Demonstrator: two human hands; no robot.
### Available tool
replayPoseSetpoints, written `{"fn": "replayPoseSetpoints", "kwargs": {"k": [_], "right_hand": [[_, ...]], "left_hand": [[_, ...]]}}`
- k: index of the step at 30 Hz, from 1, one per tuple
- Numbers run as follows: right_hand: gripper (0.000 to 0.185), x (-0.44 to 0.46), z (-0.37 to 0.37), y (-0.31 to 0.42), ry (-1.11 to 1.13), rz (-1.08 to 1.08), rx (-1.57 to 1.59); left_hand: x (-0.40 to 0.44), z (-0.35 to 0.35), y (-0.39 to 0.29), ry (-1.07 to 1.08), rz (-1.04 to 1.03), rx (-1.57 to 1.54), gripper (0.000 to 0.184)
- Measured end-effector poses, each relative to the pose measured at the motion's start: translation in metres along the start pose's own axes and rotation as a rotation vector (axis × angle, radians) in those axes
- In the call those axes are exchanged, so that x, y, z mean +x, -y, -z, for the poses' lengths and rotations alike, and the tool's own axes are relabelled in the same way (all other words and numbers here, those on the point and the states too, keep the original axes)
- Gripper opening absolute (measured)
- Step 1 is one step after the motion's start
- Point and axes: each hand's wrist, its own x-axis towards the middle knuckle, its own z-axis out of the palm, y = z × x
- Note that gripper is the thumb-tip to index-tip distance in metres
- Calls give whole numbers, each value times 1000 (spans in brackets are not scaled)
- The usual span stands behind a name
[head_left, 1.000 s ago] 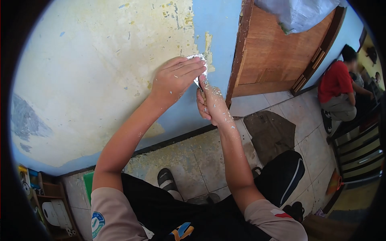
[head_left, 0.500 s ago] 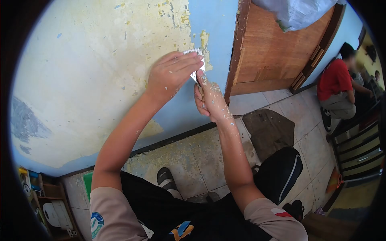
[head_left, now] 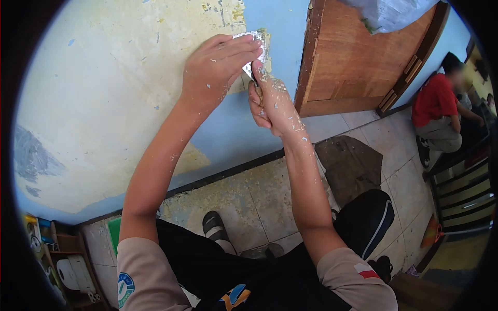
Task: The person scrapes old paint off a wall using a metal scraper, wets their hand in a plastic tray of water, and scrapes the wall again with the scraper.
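Note:
My right hand [head_left: 272,103] is wrapped round the handle of a metal scraper [head_left: 254,51], whose flat blade lies against the wall [head_left: 119,88]. Across the blade rest the fingers of my left hand [head_left: 212,67], stretched out and side by side, pressing on it. The blade is at the border between bare cream plaster and blue paint [head_left: 282,41]. Small paint flakes stick to both hands and forearms.
A brown wooden door [head_left: 368,57] is at the upper right, with a white plastic bag [head_left: 391,13] before it. A person in red [head_left: 434,101] crouches at the right. Dark cloth [head_left: 350,166] lies on the tiles. A shelf [head_left: 65,243] stands lower left.
Both hands and the scraper have moved up along the wall, with the blade still under my left fingers.

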Motion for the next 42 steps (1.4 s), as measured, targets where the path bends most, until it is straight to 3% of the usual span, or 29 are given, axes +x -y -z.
{"fn": "replayPoseSetpoints", "kwargs": {"k": [5,11,17,22,27,34,36,37,42], "right_hand": [[67,-10,9,-29,-13,-106,-56],[68,-5,3,-9,-13,-37,5],[68,-10,4,-32,-52,-108,-43],[67,1,1,-7,-6,-34,-4],[67,-8,5,-27,-19,-100,-69],[67,-5,2,-5,-15,14,-45],[67,-9,10,-33,-19,-109,-93],[68,-11,8,-35,-45,-123,-126],[67,-7,4,-21,-17,-93,-103]], "left_hand": [[-24,-7,-13,55,7,8,28],[-7,-5,-6,25,-31,17,25],[-23,-5,-11,97,30,-20,24],[-1,4,-2,43,31,0,32],[-24,-4,-15,109,48,-14,26],[-5,5,-7,23,8,55,25],[-29,-5,-14,90,5,37,22],[-34,-5,-15,117,18,-48,32],[-26,-5,-9,48,-7,-6,32]]}}
